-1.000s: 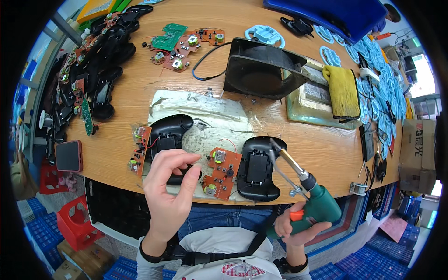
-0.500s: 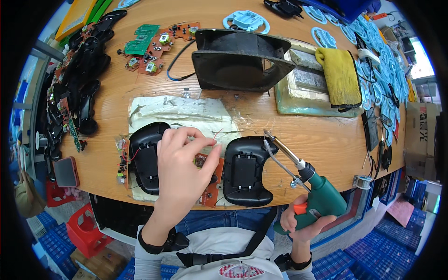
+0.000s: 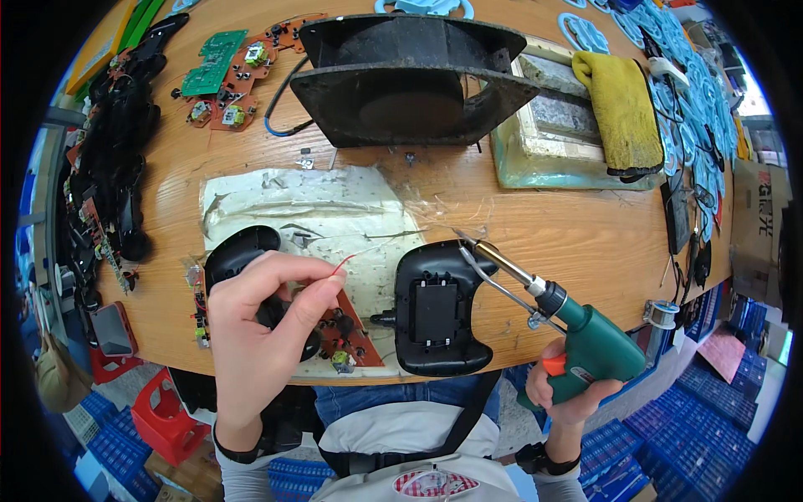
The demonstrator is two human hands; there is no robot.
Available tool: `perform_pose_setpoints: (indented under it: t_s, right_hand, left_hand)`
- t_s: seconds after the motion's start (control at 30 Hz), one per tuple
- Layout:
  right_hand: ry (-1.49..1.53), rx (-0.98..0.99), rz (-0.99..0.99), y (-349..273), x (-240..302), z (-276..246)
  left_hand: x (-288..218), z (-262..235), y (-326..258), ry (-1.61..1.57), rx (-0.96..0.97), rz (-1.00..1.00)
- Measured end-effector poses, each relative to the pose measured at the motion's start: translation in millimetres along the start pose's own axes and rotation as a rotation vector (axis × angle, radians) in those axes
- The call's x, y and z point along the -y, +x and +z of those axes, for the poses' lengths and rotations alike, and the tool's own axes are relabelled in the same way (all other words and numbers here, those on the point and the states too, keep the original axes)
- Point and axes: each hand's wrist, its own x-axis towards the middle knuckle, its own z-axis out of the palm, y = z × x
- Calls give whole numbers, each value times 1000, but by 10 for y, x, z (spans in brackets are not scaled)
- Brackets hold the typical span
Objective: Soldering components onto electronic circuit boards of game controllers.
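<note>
The left hand (image 3: 255, 330) is pinching a thin red wire (image 3: 345, 261) over the brown circuit board (image 3: 347, 335), while the right hand (image 3: 569, 393), at its 3 o'clock, is gripping a green soldering gun (image 3: 585, 335); probably the tip must next be meeting the wire end precisely.

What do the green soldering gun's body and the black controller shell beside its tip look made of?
Soldering gun: body looks like smooth green moulded plastic with a slight sheen; the barrel is bare silvery metal. Controller shell: apparently black moulded plastic, matte, with ribs and screw posts visible inside.
</note>
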Motion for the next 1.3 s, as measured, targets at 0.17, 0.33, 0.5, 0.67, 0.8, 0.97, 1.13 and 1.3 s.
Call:
perform_pose_setpoints:
  t_s: [0.17, 0.33, 0.5, 0.67, 0.8, 0.97, 1.13, 1.3]
  right_hand:
    - [-199, -113, 17, -75, 33, -31]
    - [-229, -111, 70, -152, 135, -55]
    - [-244, -135, 39, -247, 169, -46]
    - [-442, -26, -69, -287, 150, -115]
    - [-659, -139, -69, -300, 224, -26]
    - [-808, -123, 26, -281, 269, 44]
    - [-827, -81, 37, -269, 298, 22]
    - [-776, -71, 55, -207, 343, 90]
  left_hand:
    - [27, 157, 128, 290, 137, 267]
    - [67, 265, 104, 410, 171, 366]
    - [73, 325, 106, 446, 154, 362]
    - [107, 331, 107, 462, 182, 346]
    - [91, 365, 116, 439, 153, 361]
    - [127, 398, 118, 472, 175, 430]
    - [119, 402, 101, 474, 158, 426]
    - [120, 410, 89, 476, 145, 424]
